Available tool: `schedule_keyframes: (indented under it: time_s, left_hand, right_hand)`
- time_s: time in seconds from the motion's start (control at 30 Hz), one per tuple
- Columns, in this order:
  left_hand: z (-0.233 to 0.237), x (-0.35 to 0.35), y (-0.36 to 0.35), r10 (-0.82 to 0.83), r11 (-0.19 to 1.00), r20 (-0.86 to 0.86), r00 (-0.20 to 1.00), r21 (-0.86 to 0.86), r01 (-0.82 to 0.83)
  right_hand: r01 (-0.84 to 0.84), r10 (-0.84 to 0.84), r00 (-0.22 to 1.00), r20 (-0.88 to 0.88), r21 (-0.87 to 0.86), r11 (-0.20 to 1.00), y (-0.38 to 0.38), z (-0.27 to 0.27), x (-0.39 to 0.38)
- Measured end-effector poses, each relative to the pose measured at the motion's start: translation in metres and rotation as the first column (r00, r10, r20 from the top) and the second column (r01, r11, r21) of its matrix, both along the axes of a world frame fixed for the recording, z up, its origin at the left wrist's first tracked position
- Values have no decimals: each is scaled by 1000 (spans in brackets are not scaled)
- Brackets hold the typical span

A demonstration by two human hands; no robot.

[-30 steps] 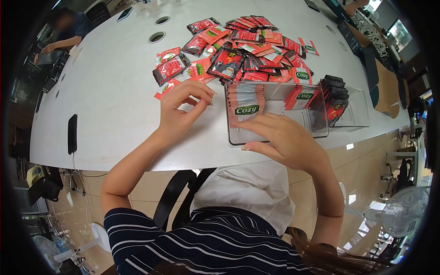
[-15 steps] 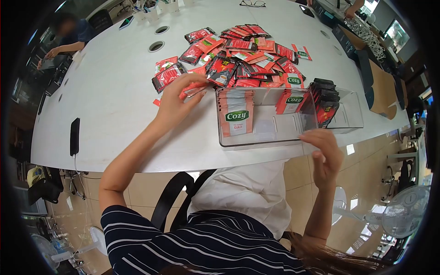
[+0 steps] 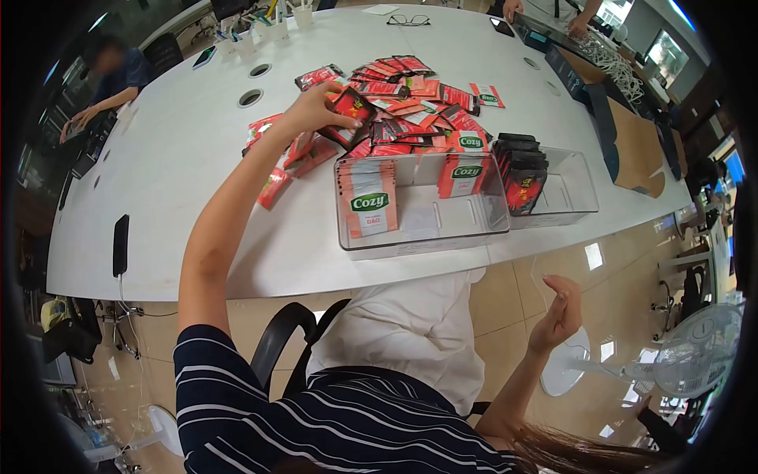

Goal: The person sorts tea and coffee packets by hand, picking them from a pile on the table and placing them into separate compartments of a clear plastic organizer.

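Note:
At the left side of a loose pile of sachets [image 3: 418,110], my left hand [image 3: 314,112] pinches a black and red sachet [image 3: 353,107], which is tilted up. My right hand [image 3: 559,314] is off the table's front edge, over the floor, holding nothing, its fingers loosely bent and the thumb apart. In front of the pile is a clear plastic bin [image 3: 426,246] with a row of pink Cozy sachets [image 3: 368,201] at its left end and more Cozy sachets [image 3: 462,175] at its right. A second clear bin [image 3: 580,207] beside it holds black and red sachets [image 3: 523,178].
A phone [image 3: 121,245] on a cable lies at the left of the white table [image 3: 181,197]. Glasses [image 3: 408,20] and pen cups [image 3: 272,31] are at the back. An open cardboard box [image 3: 632,150] stands at the right. Two other people are at the table's far sides.
My left hand has moved up and onto the pile and has taken hold of the black and red sachet. My right hand has dropped away from the bin. The view has shifted slightly.

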State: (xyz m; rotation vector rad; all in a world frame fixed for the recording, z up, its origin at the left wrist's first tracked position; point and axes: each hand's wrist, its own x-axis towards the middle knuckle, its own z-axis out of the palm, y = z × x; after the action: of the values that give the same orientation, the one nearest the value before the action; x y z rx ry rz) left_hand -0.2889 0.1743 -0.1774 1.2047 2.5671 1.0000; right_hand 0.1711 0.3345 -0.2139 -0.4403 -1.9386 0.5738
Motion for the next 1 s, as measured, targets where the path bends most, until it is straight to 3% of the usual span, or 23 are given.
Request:
schedule_keyframes:
  time_s: [0.03,0.07,0.17,0.3,0.43,0.6,0.7,0.73,0.83,0.97,1.0]
  left_hand:
    - [2,-4,1,5,1000,-19,1000,12,-5]
    - [14,-7,1,-16,996,-14,1000,-90,15]
    - [36,-5,2,116,986,153,981,-135,-95]
    - [31,-16,14,48,957,81,996,283,-69]
    - [11,-45,39,42,929,-76,996,371,-10]
    - [-2,-49,61,92,967,-366,926,254,5]
    - [-9,-44,70,-210,958,-495,843,69,279]
    - [-10,-44,71,-379,923,-323,867,-68,379]
    - [-9,-24,74,-350,933,-395,849,-230,277]
    - [-7,-33,83,-345,924,-376,860,-299,240]
    - [-9,-41,84,-378,922,-397,836,-244,301]
  right_hand:
    - [28,-28,1000,-14,-18,999,3,-6,6]
    - [55,-56,998,-27,-38,998,5,-11,11]
    - [108,-117,990,-76,-107,988,6,-16,19]
    - [121,-134,986,-98,-129,984,9,-23,25]
    - [123,-145,983,-109,-188,974,3,-25,23]
    - [135,-163,979,-122,-207,969,1,-29,29]
    - [135,-168,977,-130,-226,965,3,-34,35]
    - [137,-170,977,-128,-232,963,3,-37,37]
    - [143,-176,977,-116,-254,957,4,-43,42]
    - [150,-186,976,-114,-268,952,1,-45,42]
    - [148,-185,976,-118,-274,950,0,-45,41]
